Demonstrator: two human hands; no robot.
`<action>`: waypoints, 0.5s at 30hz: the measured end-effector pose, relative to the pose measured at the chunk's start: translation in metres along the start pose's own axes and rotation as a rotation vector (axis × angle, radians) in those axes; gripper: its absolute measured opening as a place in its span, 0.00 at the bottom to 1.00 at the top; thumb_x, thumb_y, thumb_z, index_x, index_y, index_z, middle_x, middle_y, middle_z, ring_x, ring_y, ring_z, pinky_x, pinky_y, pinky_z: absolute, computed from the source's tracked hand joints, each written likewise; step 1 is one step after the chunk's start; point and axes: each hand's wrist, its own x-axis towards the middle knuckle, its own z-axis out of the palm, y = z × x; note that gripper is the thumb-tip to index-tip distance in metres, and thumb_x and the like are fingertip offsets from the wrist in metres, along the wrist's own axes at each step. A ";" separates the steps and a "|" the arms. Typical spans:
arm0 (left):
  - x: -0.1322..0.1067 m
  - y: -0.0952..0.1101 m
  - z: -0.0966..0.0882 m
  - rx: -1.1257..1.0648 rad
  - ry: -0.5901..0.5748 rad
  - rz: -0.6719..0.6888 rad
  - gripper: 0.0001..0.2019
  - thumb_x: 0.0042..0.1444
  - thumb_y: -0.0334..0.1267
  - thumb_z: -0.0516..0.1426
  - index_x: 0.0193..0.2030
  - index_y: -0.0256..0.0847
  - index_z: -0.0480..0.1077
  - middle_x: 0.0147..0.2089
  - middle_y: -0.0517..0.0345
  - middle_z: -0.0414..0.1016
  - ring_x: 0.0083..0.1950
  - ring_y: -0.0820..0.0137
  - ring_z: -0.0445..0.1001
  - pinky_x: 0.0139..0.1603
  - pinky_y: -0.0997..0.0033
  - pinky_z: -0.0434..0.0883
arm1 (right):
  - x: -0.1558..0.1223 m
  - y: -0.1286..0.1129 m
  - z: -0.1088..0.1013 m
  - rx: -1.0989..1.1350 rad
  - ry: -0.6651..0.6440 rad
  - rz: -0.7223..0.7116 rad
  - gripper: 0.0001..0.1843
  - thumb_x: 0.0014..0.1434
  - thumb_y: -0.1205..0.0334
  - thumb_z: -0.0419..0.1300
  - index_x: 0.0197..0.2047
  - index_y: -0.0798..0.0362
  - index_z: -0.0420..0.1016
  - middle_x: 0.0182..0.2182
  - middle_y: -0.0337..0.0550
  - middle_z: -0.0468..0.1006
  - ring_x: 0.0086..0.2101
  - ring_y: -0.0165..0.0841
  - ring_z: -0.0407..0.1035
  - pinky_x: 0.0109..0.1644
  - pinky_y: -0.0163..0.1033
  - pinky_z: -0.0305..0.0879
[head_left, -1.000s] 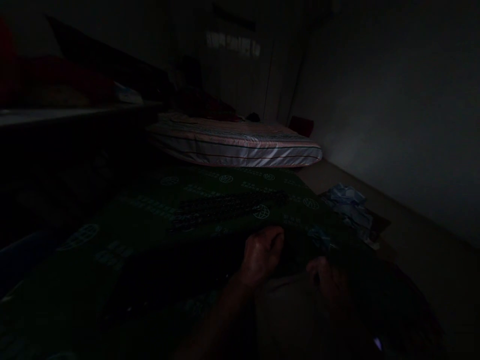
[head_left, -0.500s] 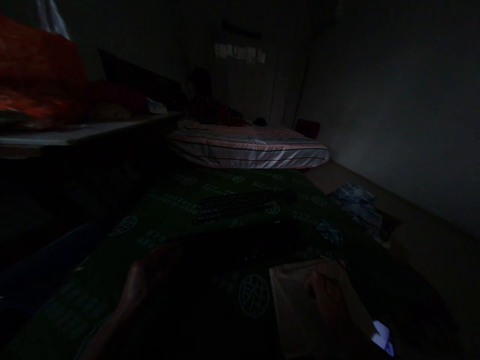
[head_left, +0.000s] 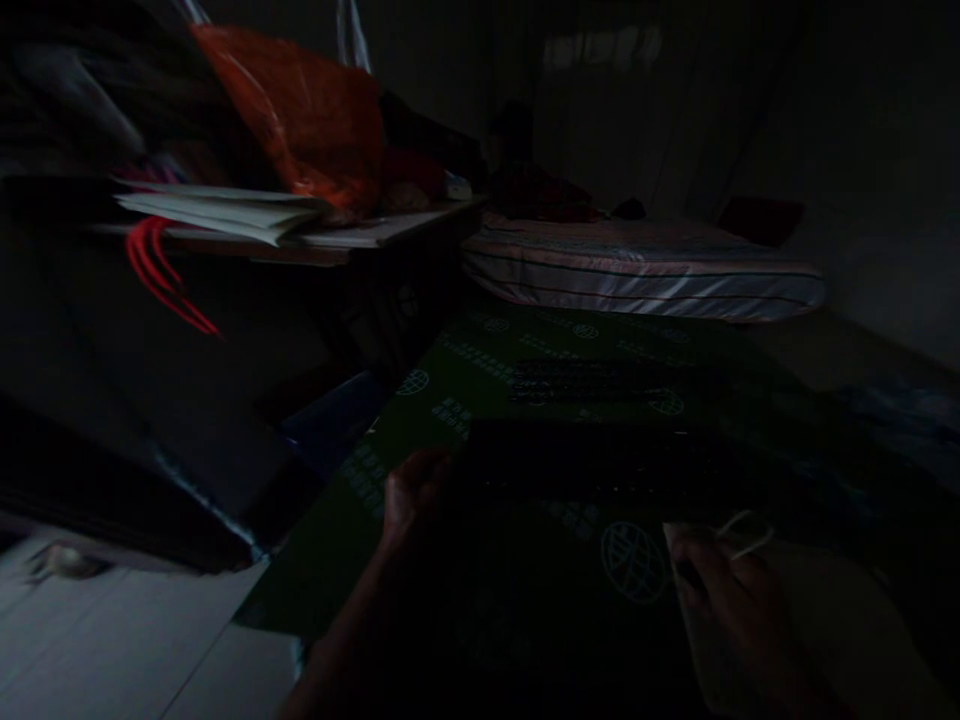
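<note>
Globe-printed green board (head_left: 315, 570), long black strip (head_left: 592, 462) by left hand (head_left: 411, 492)

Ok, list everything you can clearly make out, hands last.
board: 1, green, beneath dark items
dark bundle: 1, black, on board
long item: 1, black, nearer than bundle
sheet: 1, beige, lower right
mattress: 1, pinkish stripes, beyond board
table: 1, pale top, left
bag: 1, orange, on table
papers: several, white, table edge
cords: several, red, below papers
blue object: 1, blue, left of board
floor: 1, pale, lower left
left hand: 1, bare, by long item
right hand: 1, bare, over sheet
</note>
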 end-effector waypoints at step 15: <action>-0.007 -0.006 -0.006 -0.253 -0.164 -0.172 0.08 0.41 0.37 0.60 0.29 0.36 0.73 0.23 0.59 0.73 0.21 0.75 0.68 0.23 0.76 0.64 | 0.014 -0.041 0.054 0.063 -0.424 -0.068 0.19 0.52 0.48 0.58 0.40 0.54 0.69 0.23 0.40 0.75 0.24 0.31 0.69 0.30 0.36 0.66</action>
